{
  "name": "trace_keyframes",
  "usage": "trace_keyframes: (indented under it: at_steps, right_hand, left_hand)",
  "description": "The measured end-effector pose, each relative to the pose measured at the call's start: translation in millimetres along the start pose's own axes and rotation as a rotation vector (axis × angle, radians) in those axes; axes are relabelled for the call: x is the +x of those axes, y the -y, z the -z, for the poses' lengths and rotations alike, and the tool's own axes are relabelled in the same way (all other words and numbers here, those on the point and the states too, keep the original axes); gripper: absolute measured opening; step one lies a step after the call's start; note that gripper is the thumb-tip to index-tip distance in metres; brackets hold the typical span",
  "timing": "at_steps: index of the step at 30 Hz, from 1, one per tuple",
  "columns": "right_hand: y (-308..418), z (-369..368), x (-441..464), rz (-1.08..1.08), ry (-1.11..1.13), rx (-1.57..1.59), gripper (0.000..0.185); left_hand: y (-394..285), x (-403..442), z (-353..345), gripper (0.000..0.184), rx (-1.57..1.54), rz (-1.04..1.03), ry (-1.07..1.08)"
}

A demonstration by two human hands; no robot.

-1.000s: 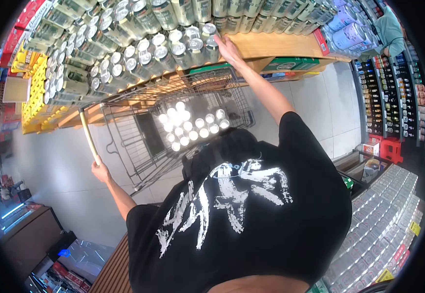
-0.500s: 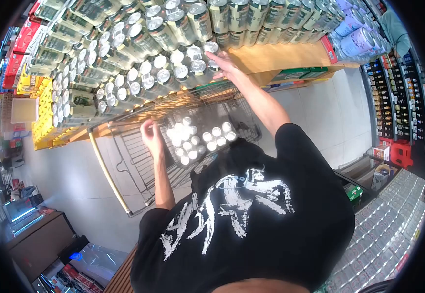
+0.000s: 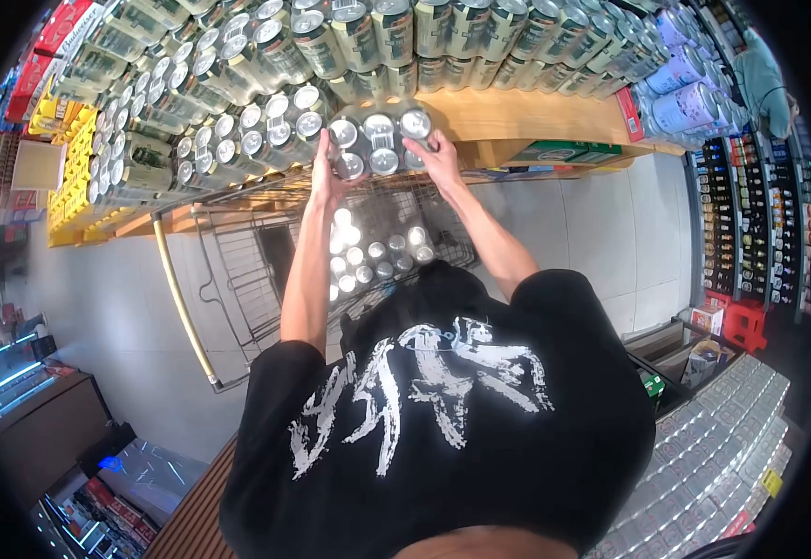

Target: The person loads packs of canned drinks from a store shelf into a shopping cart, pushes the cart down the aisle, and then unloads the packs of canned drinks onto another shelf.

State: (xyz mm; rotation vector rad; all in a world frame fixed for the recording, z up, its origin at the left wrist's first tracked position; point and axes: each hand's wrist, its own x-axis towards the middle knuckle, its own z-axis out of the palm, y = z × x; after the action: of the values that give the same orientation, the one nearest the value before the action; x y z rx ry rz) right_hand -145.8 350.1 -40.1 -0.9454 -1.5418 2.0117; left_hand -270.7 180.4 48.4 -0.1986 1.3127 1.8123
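I list, near to far: cart (image 3: pixel 182 291), centre left; loose-looking cans (image 3: pixel 379 268) inside; left hand (image 3: pixel 327 177) and right hand (image 3: pixel 439 162), upper centre, fingers gripping opposite ends of one can pack (image 3: pixel 382 147), best kept level; stacked cans (image 3: pixel 275 47), top.

On my feed I've got a wooden shelf (image 3: pixel 494 114), stacked cans (image 3: pixel 394 42) crowding it in tight rows, green boxes (image 3: pixel 554 152) tucked beneath; on the tiled floor (image 3: pixel 601 238), a wire cart (image 3: pixel 180 298) stands, silver-topped cans (image 3: pixel 377 251) inside its basket.
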Motion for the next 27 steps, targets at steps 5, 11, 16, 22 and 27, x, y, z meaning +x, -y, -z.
trace_keyframes:
  at_steps: [5,11,16,22,27]
  right_hand:
    - [-5,35,-89,-0.060,0.065,-0.261,0.031]
    - [-11,72,-137,0.311,0.219,-0.255,0.052]
    - [-3,75,-141,0.069,0.231,-0.300,0.056]
    - [6,46,-117,-0.485,0.219,-0.145,0.040]
    - [6,36,-75,-0.690,0.472,-0.244,0.080]
  left_hand:
    - [76,-11,71,0.041,0.079,-0.095,0.061]
    - [131,-107,70,0.016,-0.148,0.040,0.007]
    - [152,-98,106,0.016,0.478,-0.322,-0.046]
    - [116,-74,94,0.032,0.690,-0.228,-0.013]
    - [95,-73,82,0.030,0.615,-0.084,-0.119]
